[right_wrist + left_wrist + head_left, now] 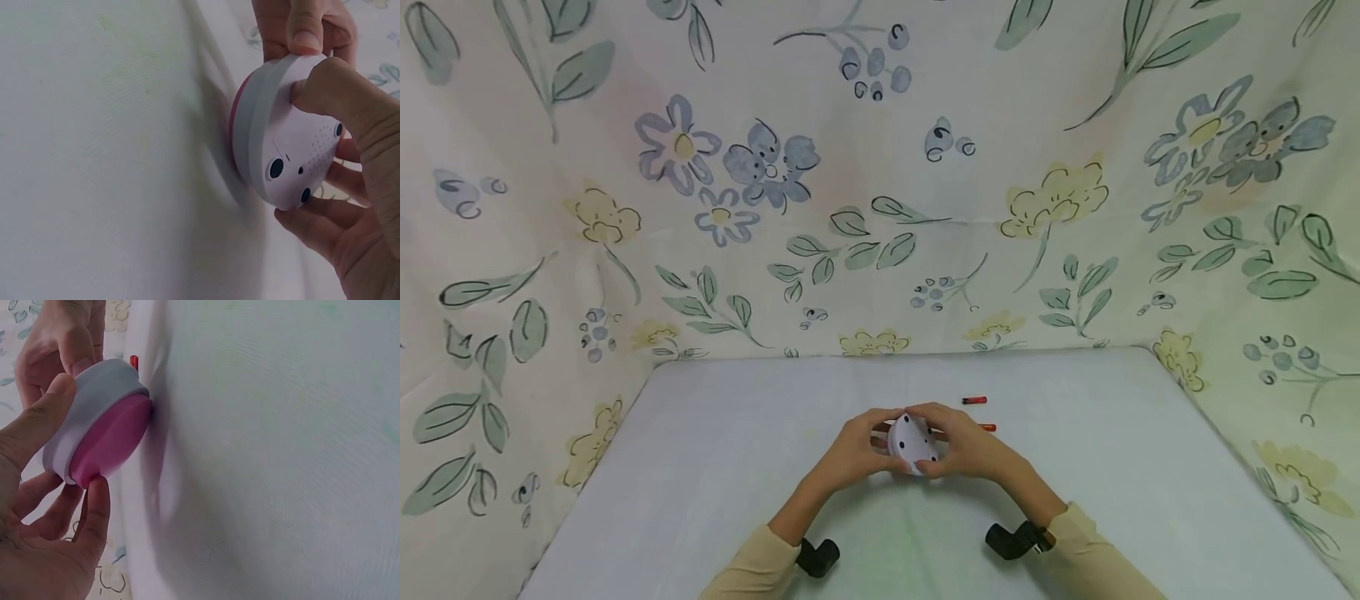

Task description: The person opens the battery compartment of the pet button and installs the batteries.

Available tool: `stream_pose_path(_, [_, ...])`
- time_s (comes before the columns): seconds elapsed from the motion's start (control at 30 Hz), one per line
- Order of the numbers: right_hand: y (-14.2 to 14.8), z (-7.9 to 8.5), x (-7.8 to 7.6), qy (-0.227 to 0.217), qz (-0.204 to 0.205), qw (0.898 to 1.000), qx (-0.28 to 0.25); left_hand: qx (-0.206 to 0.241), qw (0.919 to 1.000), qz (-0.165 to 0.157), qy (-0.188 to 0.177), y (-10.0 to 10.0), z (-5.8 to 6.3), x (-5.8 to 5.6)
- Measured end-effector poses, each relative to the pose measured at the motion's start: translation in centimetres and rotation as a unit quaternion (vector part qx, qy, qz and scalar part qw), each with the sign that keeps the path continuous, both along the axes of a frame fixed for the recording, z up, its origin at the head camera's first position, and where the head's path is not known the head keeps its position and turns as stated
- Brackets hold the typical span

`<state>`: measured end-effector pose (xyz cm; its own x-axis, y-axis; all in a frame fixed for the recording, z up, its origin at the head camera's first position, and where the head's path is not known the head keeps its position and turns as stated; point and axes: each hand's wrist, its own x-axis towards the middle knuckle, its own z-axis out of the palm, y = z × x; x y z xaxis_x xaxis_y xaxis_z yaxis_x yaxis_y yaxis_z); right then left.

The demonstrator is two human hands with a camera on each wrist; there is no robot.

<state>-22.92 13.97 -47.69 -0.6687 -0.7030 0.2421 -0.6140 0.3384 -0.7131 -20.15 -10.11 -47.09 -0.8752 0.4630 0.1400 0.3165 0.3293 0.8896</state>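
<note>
Both hands hold a round white device (913, 443) just above the table, tilted on its edge. Its pink domed side (115, 440) faces the left wrist camera. The flat white side, in the right wrist view, has black round feet (277, 168) and a patch of small holes. My left hand (853, 448) grips the left edge, thumb on the white rim and fingertips at the pink side. My right hand (973, 446) grips the opposite edge, its thumb pressed on the white side and fingers around the rim. What kind of device it is, I cannot tell.
Two red batteries lie on the white-covered table (715, 467) beyond my right hand: one battery (974, 400) farther back, another battery (989, 427) partly hidden by that hand. A floral cloth (880, 183) hangs behind the table and along its sides.
</note>
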Motion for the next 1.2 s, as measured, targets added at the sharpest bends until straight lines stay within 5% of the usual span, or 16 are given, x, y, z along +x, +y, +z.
stream_pose_path(0.33, [0.1, -0.7, 0.0, 0.002, 0.01, 0.999, -0.045, -0.037, 0.9978, -0.043, 0.032, 0.3, 0.3, -0.4])
stream_pose_path(1.2, [0.0, -1.3, 0.1, 0.015, 0.02, 0.998, -0.06, -0.037, 0.9964, -0.065, 0.041, 0.0, 0.7, -0.6])
